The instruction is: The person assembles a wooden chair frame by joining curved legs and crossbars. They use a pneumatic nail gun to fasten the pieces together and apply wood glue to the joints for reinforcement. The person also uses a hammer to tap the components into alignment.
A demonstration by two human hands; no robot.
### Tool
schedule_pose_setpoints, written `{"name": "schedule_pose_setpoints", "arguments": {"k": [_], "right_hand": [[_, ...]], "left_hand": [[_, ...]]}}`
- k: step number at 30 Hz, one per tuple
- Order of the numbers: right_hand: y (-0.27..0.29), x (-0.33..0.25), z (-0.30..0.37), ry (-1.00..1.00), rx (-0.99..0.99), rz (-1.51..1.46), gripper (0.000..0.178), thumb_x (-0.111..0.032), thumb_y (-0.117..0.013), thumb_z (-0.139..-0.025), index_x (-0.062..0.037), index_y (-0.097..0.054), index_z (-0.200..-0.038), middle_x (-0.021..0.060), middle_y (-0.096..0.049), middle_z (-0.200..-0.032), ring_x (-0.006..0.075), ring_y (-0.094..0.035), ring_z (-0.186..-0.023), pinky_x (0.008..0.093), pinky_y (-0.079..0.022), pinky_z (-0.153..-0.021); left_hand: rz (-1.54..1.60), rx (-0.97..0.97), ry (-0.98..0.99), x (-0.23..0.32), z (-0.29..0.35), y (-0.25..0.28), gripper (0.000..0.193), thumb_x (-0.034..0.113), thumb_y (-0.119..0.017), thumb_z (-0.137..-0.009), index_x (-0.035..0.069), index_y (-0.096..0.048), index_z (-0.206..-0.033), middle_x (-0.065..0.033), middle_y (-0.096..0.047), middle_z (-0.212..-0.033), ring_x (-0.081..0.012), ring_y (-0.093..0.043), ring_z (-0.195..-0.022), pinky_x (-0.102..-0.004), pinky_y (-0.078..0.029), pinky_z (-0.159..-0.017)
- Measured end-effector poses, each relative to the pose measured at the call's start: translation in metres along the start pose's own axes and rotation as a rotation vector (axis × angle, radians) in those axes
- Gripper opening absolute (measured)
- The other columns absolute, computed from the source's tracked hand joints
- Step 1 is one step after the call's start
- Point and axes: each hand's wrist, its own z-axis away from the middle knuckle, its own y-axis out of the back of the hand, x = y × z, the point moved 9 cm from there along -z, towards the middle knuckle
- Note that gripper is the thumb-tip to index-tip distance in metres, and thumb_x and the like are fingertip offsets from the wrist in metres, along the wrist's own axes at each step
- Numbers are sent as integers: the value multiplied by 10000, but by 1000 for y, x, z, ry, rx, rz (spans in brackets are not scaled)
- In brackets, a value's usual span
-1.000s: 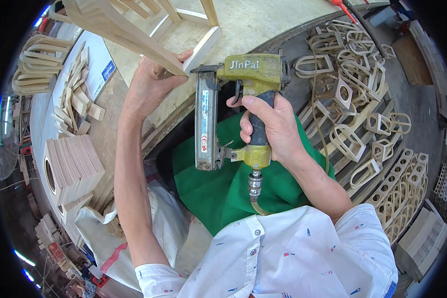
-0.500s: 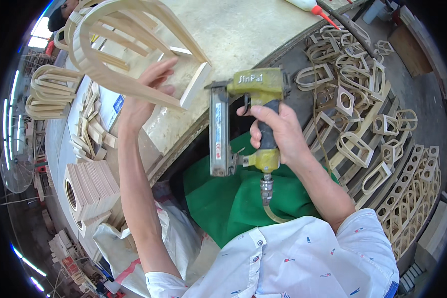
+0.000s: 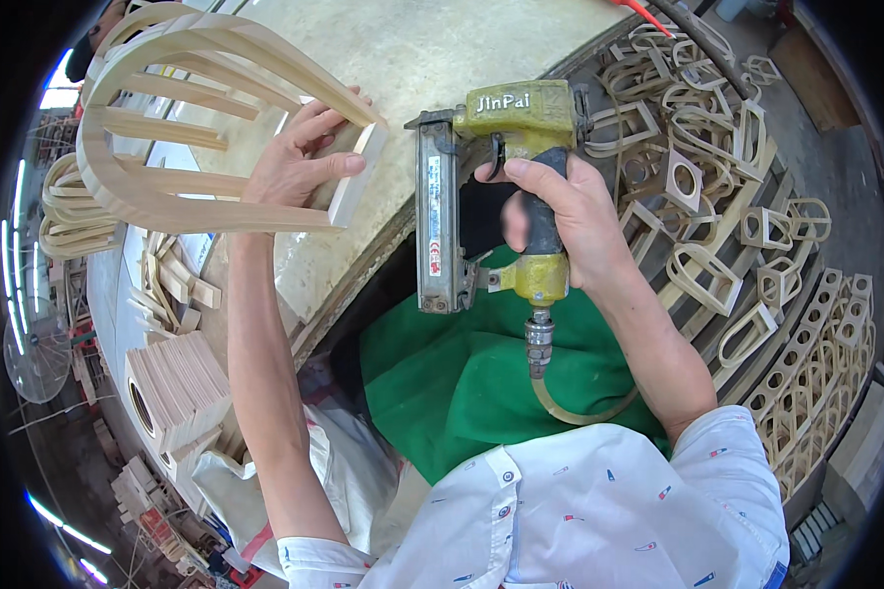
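My left hand (image 3: 304,162) closes on the near end of an arched wooden frame (image 3: 118,201), its thumb against the pale crosspiece (image 3: 359,177) and the fingers reaching inside. The frame's curved end points left, and several straight bars run behind the arch. My right hand (image 3: 570,211) is wrapped round the black grip of a yellow air nail gun (image 3: 516,110), index finger near the trigger. The gun's nose points left, a short gap from the crosspiece. Its metal magazine (image 3: 440,231) hangs down, and an air hose (image 3: 575,417) leaves the bottom of the grip.
The worktable (image 3: 442,49) lies under the frame. On the left are a stack of square wooden pieces with round holes (image 3: 182,388), loose wood strips (image 3: 172,285) and stacked arches (image 3: 74,206). Many small arched frames (image 3: 702,280) are piled at the right. A green cloth (image 3: 452,383) covers my lap.
My left hand has closed from loosely spread fingers onto the crosspiece end. The arched frame has shifted left and turned slightly. The nail gun has moved a little up and right.
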Motion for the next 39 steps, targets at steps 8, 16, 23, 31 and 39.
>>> {"name": "schedule_pose_setpoints", "arguments": {"k": [8,16,23,31,39], "right_hand": [[-3,-2,-2,5,-28,74,268,-117,-565,-921,43,-543,-1135,137,-639,-1017,85,-529,-551,247,-477,-460],[-19,-55,13,123,-45,330,288,-111,-566,-915,81,-539,-1128,150,-637,-1005,102,-522,-537,259,-462,-461],[-39,-100,4,109,-134,874,218,-75,-630,-848,51,-639,-1026,62,-665,-771,94,-557,-543,248,-471,-507],[-86,-60,21,1152,-610,1833,542,-55,-644,-669,26,-548,-1196,116,-630,-1100,207,-653,-819,297,-530,-667],[-82,-34,18,1337,-696,1917,467,-128,-569,-740,29,-555,-1180,44,-595,-956,132,-589,-688,269,-486,-601]], "left_hand": [[46,8,7,-2,-1,0,560,136,-781,-745,74,-613,-1276,-15,-438,-1412,-191,-438,-1290,-314,-330,-1109],[-240,-4,-31,3,-1,7,589,248,-752,-758,30,-594,-1282,-31,-450,-1405,-198,-431,-1283,-334,-331,-1073],[-127,2,-70,-7,-2,3,583,233,-735,-753,46,-589,-1285,-50,-448,-1387,-214,-428,-1283,-347,-325,-1085],[-169,-5,-84,-4,-3,4,604,232,-735,-745,38,-579,-1296,-50,-442,-1395,-212,-427,-1289,-339,-322,-1090],[-176,6,-86,1,1,3,626,264,-743,-747,52,-573,-1311,-50,-450,-1393,-215,-417,-1306,-346,-313,-1101]]}}
